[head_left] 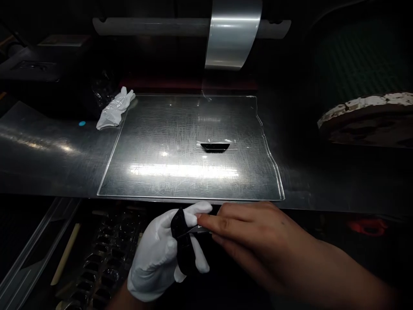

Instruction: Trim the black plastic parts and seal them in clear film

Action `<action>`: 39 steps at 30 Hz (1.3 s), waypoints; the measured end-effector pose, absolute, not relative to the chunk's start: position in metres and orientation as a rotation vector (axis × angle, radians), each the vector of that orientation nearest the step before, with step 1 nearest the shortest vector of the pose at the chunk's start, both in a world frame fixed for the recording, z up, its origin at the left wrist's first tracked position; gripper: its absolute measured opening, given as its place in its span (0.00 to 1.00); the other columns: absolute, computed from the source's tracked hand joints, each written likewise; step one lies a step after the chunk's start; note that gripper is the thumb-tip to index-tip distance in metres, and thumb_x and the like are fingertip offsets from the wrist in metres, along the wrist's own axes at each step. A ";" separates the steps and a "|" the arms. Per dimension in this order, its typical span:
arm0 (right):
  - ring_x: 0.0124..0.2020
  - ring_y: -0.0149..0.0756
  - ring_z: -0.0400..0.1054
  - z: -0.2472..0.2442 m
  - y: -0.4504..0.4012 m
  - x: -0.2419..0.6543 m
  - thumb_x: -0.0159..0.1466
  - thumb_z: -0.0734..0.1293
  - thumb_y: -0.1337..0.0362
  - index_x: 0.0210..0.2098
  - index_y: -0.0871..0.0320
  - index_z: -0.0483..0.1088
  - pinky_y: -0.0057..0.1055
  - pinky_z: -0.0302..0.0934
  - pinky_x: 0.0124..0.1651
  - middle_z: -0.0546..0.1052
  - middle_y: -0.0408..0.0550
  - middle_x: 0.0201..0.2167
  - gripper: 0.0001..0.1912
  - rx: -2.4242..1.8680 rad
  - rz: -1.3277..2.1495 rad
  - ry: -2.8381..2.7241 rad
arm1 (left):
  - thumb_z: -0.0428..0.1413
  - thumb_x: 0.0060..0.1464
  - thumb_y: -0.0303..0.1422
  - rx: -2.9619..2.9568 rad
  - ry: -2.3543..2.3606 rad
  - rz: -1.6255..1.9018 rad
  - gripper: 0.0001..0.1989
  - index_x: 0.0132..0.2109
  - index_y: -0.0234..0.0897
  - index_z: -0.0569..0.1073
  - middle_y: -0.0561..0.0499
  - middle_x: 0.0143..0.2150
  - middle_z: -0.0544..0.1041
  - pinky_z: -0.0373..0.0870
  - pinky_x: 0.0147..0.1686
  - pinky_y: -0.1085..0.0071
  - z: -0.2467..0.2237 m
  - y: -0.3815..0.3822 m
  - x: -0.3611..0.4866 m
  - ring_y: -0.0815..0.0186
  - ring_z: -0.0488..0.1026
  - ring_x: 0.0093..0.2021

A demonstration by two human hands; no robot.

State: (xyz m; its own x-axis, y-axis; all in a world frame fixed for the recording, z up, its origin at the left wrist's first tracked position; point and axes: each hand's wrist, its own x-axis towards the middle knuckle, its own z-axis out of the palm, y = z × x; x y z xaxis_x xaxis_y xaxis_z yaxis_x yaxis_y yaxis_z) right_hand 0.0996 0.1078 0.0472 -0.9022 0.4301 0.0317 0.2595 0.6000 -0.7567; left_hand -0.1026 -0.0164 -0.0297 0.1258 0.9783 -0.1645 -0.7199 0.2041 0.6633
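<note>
My left hand (155, 249) wears a white glove and holds a dark, curved piece (184, 243) upright between its fingers, just below the table's front edge. My bare right hand (248, 232) is closed round a thin metal blade-like tool (200, 230), whose tip touches or lies very near the dark piece. Most of the tool's handle is hidden under the right fingers. Beyond the hands, a small black part (215, 147) lies on a scratched clear sheet (155, 129), with a strip of clear film around it.
A crumpled white glove (115, 108) lies at the sheet's left edge. Behind hangs a roll of clear film (234, 34) on a bar (155, 26). Below left, an open drawer holds a tray of dark parts (97, 262). A red object (368, 226) is at lower right.
</note>
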 end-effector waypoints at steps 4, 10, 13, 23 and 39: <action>0.31 0.31 0.70 0.047 0.114 0.104 0.73 0.63 0.70 0.65 0.49 0.70 0.29 0.61 0.31 0.78 0.42 0.36 0.23 -0.518 1.238 -2.666 | 0.57 0.66 0.42 0.512 0.630 1.272 0.23 0.63 0.36 0.74 0.45 0.28 0.82 0.47 0.16 0.83 -0.028 -0.015 -0.102 0.80 0.58 0.16; 0.30 0.31 0.70 0.050 0.118 0.111 0.73 0.64 0.68 0.66 0.46 0.70 0.27 0.62 0.31 0.78 0.42 0.36 0.23 -0.512 1.231 -2.742 | 0.60 0.64 0.46 0.457 0.633 1.183 0.23 0.59 0.39 0.75 0.51 0.24 0.77 0.55 0.18 0.83 -0.027 -0.017 -0.100 0.80 0.57 0.16; 0.28 0.30 0.70 0.052 0.117 0.113 0.73 0.64 0.68 0.65 0.46 0.71 0.27 0.64 0.33 0.79 0.41 0.35 0.23 -0.527 1.212 -2.747 | 0.61 0.63 0.46 0.441 0.631 1.170 0.21 0.57 0.39 0.76 0.50 0.26 0.79 0.54 0.16 0.85 -0.027 -0.016 -0.099 0.80 0.60 0.15; 0.34 0.30 0.74 0.050 0.114 0.110 0.73 0.64 0.70 0.65 0.48 0.70 0.27 0.66 0.37 0.80 0.41 0.38 0.23 -0.542 1.323 -2.618 | 0.58 0.66 0.43 0.460 0.597 1.241 0.20 0.60 0.40 0.76 0.44 0.35 0.85 0.54 0.16 0.85 -0.022 -0.009 -0.099 0.81 0.64 0.15; 0.32 0.30 0.71 0.049 0.115 0.112 0.74 0.64 0.68 0.66 0.47 0.70 0.28 0.62 0.33 0.79 0.41 0.38 0.22 -0.532 1.298 -2.724 | 0.61 0.64 0.45 0.428 0.628 1.149 0.22 0.60 0.40 0.75 0.44 0.31 0.84 0.59 0.19 0.83 -0.023 -0.016 -0.103 0.79 0.63 0.15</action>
